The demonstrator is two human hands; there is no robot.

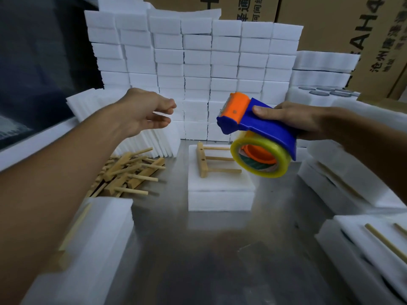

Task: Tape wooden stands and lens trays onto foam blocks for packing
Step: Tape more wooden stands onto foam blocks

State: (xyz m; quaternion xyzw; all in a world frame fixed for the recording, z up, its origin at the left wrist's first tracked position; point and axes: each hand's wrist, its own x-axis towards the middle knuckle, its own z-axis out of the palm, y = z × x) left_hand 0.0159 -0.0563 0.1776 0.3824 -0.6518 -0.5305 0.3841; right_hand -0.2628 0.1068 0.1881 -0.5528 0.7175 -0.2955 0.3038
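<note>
- our right hand (293, 119) grips the blue tape dispenser (255, 130) above the worktop (198, 249); our left hand (145, 113) hovers with fingers loosely curled, holding nothing.
- centre of the worktop: a wooden stand (211, 160) lies flat on a foam block (220, 188), no tape across it that we can see.
- we judge the foam light and soft, easily dented, so we press gently on its top.
- the stand looks stiff but its thin dowels seem fragile; we'd hold it by the thick bar.
</note>
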